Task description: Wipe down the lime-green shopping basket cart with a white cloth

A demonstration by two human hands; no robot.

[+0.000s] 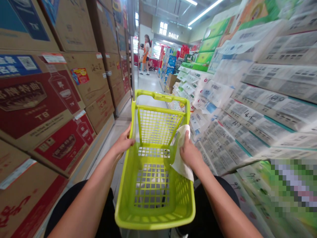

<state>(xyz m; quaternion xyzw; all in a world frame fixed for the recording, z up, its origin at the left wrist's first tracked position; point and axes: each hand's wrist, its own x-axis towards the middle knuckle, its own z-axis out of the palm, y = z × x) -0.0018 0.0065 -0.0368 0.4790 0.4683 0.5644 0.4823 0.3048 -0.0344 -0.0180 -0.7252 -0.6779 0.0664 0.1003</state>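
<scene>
A yellow-green plastic shopping basket (155,223) with grid walls and a raised handle at its far end stands between my knees, with nothing in it. My left hand (123,142) grips its left rim, the thumb over the edge. On the right side, my right hand (190,151) presses a white cloth (182,168) against the rim. The cloth drapes over the edge, partly inside the basket and partly outside.
Stacked cardboard cartons (81,79) line the left side close by. Piled packs of white tissue paper (247,112) rise on the right. Two people (146,54) are far down the aisle (148,81).
</scene>
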